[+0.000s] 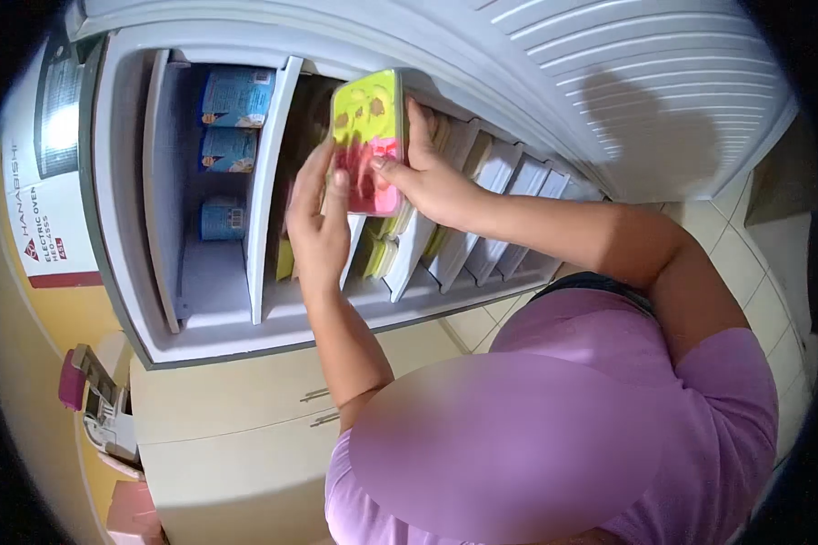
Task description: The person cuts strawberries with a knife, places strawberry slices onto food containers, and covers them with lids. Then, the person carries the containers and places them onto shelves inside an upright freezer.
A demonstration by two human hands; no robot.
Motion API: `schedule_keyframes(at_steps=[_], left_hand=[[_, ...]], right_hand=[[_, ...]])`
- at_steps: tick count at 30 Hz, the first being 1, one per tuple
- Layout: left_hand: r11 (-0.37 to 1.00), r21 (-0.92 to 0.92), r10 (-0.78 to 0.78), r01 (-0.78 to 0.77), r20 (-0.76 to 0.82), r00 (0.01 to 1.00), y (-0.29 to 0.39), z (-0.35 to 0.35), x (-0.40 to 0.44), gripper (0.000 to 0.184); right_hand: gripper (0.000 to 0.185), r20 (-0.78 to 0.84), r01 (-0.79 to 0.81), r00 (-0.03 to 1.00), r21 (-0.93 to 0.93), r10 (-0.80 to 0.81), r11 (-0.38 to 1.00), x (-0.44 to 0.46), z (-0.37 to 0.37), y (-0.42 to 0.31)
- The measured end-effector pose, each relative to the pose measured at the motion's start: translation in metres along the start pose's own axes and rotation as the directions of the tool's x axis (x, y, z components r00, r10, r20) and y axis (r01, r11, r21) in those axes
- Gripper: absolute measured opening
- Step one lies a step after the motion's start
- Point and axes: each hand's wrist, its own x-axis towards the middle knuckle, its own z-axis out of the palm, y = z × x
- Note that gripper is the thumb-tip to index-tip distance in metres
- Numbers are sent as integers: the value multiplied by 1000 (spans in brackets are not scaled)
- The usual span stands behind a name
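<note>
A rectangular tub (369,113), yellow-green on one half and pink on the other, is held up in front of the open freezer. My left hand (321,218) lies along its left edge, fingers and thumb around the lower corner. From the right, my right hand (432,177) grips the tub, with the thumb over the pink part and a finger along the side edge. Whether the colours are a printed label or contents under a clear lid, I cannot tell. Behind both hands are the freezer's shelves (277,191), with green-edged packs (379,254) partly hidden by the tub.
Blue labelled tubs (236,97) sit in the freezer's left compartment. The open door (600,91) stands along the upper right. A boxed electric oven (50,209) is at the left, above a white and pink device (109,418). Beige cabinets (236,409) with handles lie below.
</note>
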Motion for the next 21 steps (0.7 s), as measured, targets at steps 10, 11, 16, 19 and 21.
schedule_keyframes(at_steps=[10,11,16,19,21], left_hand=[[785,612,179,-93,-81,980,-41,-7,29,32],[756,654,123,-22,-108,987,-41,-5,35,29],[680,726,79,100,-207,975,-109,0,82,27],[677,688,0,263,-357,934,-147,5,111,43],[784,562,-18,264,-405,914,-190,1,128,42]], right_hand=[[80,139,-285,959,487,248,826,60,54,17],[80,204,-330,943,466,264,821,60,47,15],[72,150,-268,953,-2,265,964,23,-21,-1],[66,53,-361,929,-85,366,929,-19,-85,-2],[63,-92,-518,854,-81,511,851,-48,-146,13]])
